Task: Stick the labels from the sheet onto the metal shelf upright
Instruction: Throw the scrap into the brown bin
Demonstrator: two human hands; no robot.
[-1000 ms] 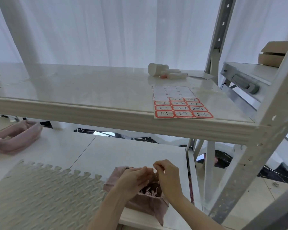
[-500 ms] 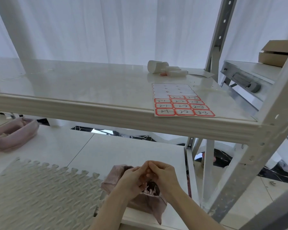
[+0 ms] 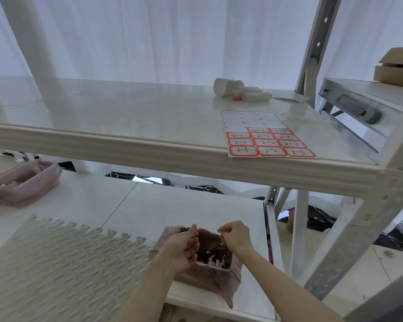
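Eleven red-bordered labels (image 3: 268, 143), by our count, remain on the label sheet (image 3: 249, 119). It lies flat on the upper shelf (image 3: 126, 126), right at the front edge. We judge it is parked there on purpose: near the metal shelf upright (image 3: 363, 225) at the right front corner, and with the filled rows facing us so the next label is the easiest one to peel. The top rows of the sheet are already bare backing.

Our hands are not on the sheet. They hang lower down, apart from each other, over the pink bag-lined box (image 3: 209, 276) on the lower shelf (image 3: 172, 205). The left hand (image 3: 184, 248) has its fingers loosely curled with the palm turned inward, and we see nothing in it. The right hand (image 3: 235, 237) is curled tighter, fingertips drawn together. We cannot tell whether it pinches a scrap or nothing at all. Small pinkish bits lie inside the bag, so we take this as a waste bin, kept just beside the upright for leftover trimmings.

No label shows on the part of the upright we can see, though its face is steeply angled to us. A foam mat (image 3: 56, 263) lies to the left of the box and a tipped paper cup (image 3: 226, 87) rests behind the sheet. Next we would reach up to the sheet's nearest row.
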